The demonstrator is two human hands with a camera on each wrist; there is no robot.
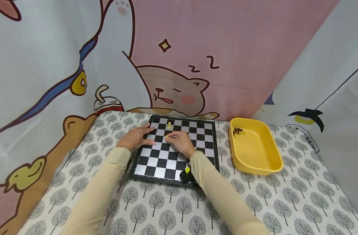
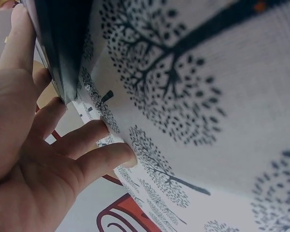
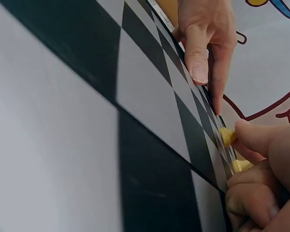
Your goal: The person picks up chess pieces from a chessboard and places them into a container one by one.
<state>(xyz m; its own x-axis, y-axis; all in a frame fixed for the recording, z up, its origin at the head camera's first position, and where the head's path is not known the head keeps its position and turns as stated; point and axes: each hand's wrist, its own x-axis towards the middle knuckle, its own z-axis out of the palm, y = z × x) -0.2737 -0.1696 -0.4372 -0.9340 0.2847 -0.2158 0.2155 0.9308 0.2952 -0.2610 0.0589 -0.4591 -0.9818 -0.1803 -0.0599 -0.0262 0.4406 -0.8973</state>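
Note:
A black-and-white chessboard (image 1: 159,163) lies on the tree-print tablecloth. My right hand (image 1: 181,142) is over its left half, pinching a small yellow chess piece (image 3: 227,137) between thumb and finger, close to the board surface. Beyond it, near the far edge, a yellow chess pawn (image 1: 169,125) stands upright. My left hand (image 1: 136,137) rests at the board's left edge, fingers spread. Its thumb lies on the squares, while other fingers (image 2: 108,157) reach down to the cloth beside the frame.
To the board's right stands a yellow plastic bin (image 1: 256,168) with several small brown and yellow pieces (image 1: 238,131) in its far left corner. A black wrist device (image 1: 186,174) overlaps the board's near edge. A cartoon-printed curtain (image 1: 232,58) hangs behind the table.

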